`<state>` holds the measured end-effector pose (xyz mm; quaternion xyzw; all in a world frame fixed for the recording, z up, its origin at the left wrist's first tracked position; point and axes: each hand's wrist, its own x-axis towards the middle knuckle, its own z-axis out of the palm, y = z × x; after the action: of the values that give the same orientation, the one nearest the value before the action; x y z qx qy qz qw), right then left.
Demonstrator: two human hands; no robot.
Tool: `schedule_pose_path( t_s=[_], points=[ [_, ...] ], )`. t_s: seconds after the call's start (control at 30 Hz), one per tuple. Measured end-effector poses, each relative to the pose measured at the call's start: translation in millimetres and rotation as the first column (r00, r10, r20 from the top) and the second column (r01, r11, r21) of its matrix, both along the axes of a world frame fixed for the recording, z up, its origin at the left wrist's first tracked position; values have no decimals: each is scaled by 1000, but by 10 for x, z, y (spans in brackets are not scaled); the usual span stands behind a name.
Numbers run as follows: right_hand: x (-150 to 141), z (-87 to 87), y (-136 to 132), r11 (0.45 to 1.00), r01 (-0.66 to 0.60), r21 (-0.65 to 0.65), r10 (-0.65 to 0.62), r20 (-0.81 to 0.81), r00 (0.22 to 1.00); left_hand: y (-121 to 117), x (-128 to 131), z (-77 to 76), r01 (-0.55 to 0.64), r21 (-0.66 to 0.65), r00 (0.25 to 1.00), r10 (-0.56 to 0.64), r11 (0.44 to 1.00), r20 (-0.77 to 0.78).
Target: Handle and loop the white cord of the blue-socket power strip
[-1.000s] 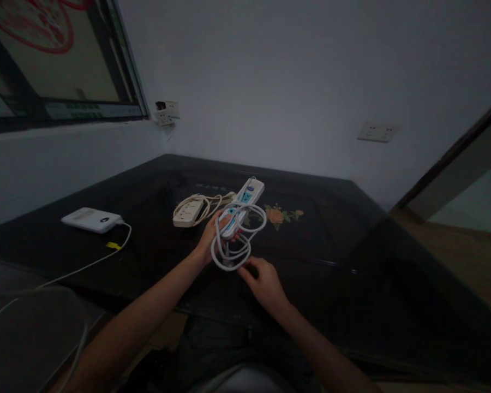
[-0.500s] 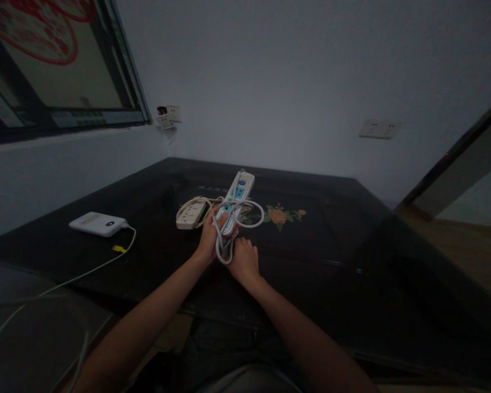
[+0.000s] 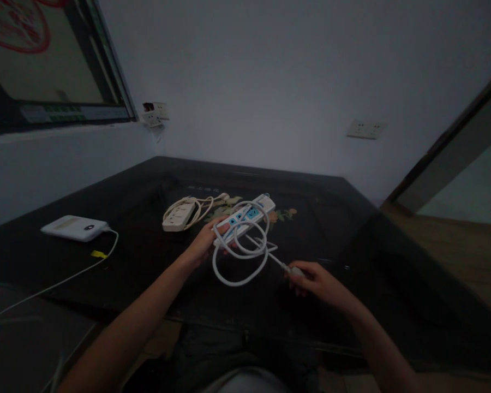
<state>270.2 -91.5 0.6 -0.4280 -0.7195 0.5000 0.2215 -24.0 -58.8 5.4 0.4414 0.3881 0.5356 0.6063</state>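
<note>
My left hand (image 3: 207, 240) grips the near end of a white power strip (image 3: 265, 203) with blue sockets, which slants away to the right above the dark table. Loose loops of its white cord (image 3: 239, 283) hang around and in front of the strip. Off to the right, my right hand (image 3: 311, 281) is closed on the plug (image 3: 297, 271) at the cord's end. The cord runs from the plug back to the loops. Left of the strip lies a smaller cream power strip (image 3: 180, 215) with its own cord wound about it.
On the left of the black table (image 3: 147, 180) lies a white power bank (image 3: 76, 228) with a white cable, near a yellow tag (image 3: 99, 254). Wall sockets (image 3: 366, 129) sit on the wall behind, and more sockets (image 3: 152, 118) hang in the left corner by the window.
My right hand has moved away to the right with the plug, drawing the cord out. The cord's loops have loosened and spread. The white strip has tilted lower and to the right.
</note>
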Motion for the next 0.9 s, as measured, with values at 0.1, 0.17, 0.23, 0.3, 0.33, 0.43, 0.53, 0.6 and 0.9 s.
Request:
schedule_pose_path(
  t_s=[0.1, 0.17, 0.23, 0.3, 0.33, 0.43, 0.53, 0.6, 0.9],
  points=[
    [78, -30, -178, 999, -43, -7, 43, -1, 999, -13, 57, -37, 47, -20, 999, -47, 999, 1],
    [9, -44, -296, 995, -43, 94, 37, 66, 997, -13, 76, -63, 55, -5, 998, -55, 998, 5],
    [-111, -45, -406, 981, -37, 192, 14, 122, 992, -6, 85, -89, 45, 20, 999, -46, 999, 7],
    [-232, -30, -495, 969, -48, 242, 8, 164, 986, 0, 90, -108, 34, 41, 999, -35, 999, 3],
    [-276, -17, -528, 966, -56, 253, 10, 182, 983, 1, 92, -113, 29, 48, 1000, -29, 998, -3],
    [-299, 42, -575, 953, -73, 295, 1, 237, 972, -4, 87, -110, 10, 67, 1000, -8, 998, -22],
    [-170, 115, -600, 942, -86, 325, -18, 303, 953, -2, 65, -108, -10, 70, 999, 13, 997, -45],
    [-64, 160, -641, 934, -120, 336, -4, 346, 938, 15, 41, -122, -27, 70, 997, 32, 997, -70],
    [25, 435, -866, 847, -305, 436, 54, 499, 865, 128, -22, -173, -255, 227, 894, 319, 940, -316]
  ],
)
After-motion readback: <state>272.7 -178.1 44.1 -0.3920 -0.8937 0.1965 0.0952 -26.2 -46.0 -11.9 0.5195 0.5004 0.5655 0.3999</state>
